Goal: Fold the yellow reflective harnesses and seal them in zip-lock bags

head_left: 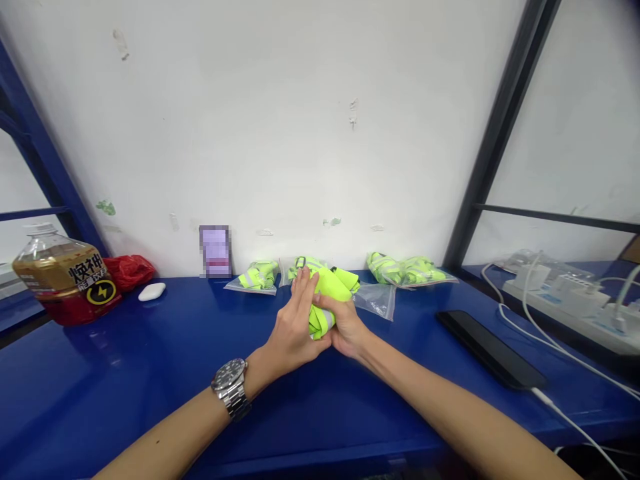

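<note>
A bundle of neon yellow-green cloth point(334, 287) with a grey reflective strip is between my two hands, above the blue table point(200, 347). My left hand point(295, 327), with a metal watch on its wrist, presses the bundle's left side, fingers together and pointing up. My right hand point(347, 325) is wrapped round its lower right side, thumb on the front. Just behind the hands lies a bagged green bundle point(304, 263), partly covered. A flat clear plastic bag point(376, 300) rests to the right of the held cloth.
More bagged green bundles lie at left point(260, 275) and right point(417, 270) along the wall. A large drink bottle point(65, 277), red plastic bag point(131, 272), white case point(151, 292) and blurred upright panel point(216, 251) stand left. A black phone point(487, 347) and power strip point(565, 300) are right.
</note>
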Demonstrator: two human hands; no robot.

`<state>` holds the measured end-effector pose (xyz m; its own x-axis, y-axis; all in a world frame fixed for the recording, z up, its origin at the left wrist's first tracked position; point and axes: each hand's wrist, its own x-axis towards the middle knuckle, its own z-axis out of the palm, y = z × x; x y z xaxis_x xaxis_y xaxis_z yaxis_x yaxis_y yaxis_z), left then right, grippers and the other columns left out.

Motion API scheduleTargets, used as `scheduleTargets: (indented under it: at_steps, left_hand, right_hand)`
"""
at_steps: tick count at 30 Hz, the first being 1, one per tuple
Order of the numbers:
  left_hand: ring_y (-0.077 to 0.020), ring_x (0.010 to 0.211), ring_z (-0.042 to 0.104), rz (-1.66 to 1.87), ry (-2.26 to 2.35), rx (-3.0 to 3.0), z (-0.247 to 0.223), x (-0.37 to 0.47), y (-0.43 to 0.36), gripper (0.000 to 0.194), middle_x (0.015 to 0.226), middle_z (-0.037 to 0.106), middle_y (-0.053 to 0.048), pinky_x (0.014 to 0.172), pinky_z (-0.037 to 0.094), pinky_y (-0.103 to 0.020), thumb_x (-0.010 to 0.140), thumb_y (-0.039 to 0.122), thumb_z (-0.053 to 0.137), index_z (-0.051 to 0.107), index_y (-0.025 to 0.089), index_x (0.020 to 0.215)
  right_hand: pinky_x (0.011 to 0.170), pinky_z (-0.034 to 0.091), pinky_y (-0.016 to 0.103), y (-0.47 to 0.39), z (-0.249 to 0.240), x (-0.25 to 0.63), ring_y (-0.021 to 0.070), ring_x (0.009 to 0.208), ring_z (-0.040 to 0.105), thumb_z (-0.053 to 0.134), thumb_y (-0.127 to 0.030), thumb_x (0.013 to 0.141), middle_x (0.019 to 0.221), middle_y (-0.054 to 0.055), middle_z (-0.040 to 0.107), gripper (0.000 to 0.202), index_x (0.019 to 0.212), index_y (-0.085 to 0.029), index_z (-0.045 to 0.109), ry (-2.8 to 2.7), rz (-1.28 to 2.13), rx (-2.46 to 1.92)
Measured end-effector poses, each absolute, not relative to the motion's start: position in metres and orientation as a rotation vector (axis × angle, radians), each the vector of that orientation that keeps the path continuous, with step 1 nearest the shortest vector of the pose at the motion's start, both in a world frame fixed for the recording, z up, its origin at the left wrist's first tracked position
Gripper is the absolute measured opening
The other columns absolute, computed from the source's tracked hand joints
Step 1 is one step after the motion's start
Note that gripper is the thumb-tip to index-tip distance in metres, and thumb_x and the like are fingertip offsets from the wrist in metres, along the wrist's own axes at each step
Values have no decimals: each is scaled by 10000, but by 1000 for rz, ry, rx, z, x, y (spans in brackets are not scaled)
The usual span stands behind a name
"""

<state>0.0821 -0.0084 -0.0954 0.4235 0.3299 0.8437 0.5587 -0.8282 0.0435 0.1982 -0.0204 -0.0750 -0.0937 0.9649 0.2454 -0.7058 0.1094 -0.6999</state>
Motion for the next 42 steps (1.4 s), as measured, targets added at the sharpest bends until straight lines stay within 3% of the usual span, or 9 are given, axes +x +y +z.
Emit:
scheduleTargets:
  at_steps: [9,17,20,22,24,26,31,35,42]
  left_hand:
    - [-384,1434,92,-1180,-834,-2485,-87,86,-14,979,1540,140,-257,1120,113,-649,775,309,612,-16,94,1494]
    - [-397,1419,169,-1123,-811,-2568,-84,82,-17,1054,1533,129,-282,1095,256,-616,785,467,633,-62,93,1484]
    - [-317,1154,577,-1168,-841,-2597,-83,75,-10,888,1373,462,-239,947,488,-486,840,449,577,51,124,1477]
    - [-204,809,689,-1129,-948,-2632,-80,72,-1,634,1171,614,-155,747,565,-363,897,382,500,226,155,1422]
    - [-161,681,667,-949,-997,-2680,-75,75,10,415,1109,620,-128,655,555,-317,925,329,443,398,163,1303]
    - [-200,822,671,-736,-882,-2731,-73,87,22,331,1180,574,-156,730,549,-337,923,311,449,477,149,1211]
    - [-312,1294,436,-548,-581,-2672,-85,142,40,522,1395,426,-232,1021,406,-435,892,337,553,380,103,1326]
    - [-222,912,655,-374,-564,-2533,-90,172,33,301,943,687,-110,997,395,-460,874,100,496,514,121,1174]
    - [-208,767,592,-382,-529,-2263,-64,122,-31,262,827,627,-90,740,461,-374,904,60,395,544,98,1115]
  right_hand:
    - [851,537,355,-16,-69,206,233,930,681,750,-111,591,1001,32,735,393,971,-185,690,-882,1281,-472]
    - [662,591,348,-3,-61,222,221,714,694,786,-101,515,831,36,740,320,811,-166,684,-799,1140,-571]
    - [575,599,333,5,-47,246,200,608,674,795,-88,471,723,24,716,327,757,-156,652,-686,1015,-628]
    - [504,595,333,11,-37,266,193,539,654,792,-82,454,646,14,684,303,701,-134,624,-603,933,-680]
    - [479,595,328,17,-28,284,194,537,655,777,-62,447,649,12,680,308,704,-115,616,-546,852,-676]
    - [484,601,315,22,-24,297,182,539,654,761,-50,447,660,-1,678,304,706,-109,612,-510,770,-643]
    - [499,602,294,29,-28,308,159,533,643,755,-57,451,654,-28,667,293,696,-116,605,-486,710,-626]
    - [509,604,296,28,-28,311,143,503,623,760,-61,446,625,-46,644,290,677,-123,596,-506,692,-591]
    - [496,599,290,26,-21,318,151,552,643,750,-72,457,693,-35,664,292,701,-131,601,-514,662,-528]
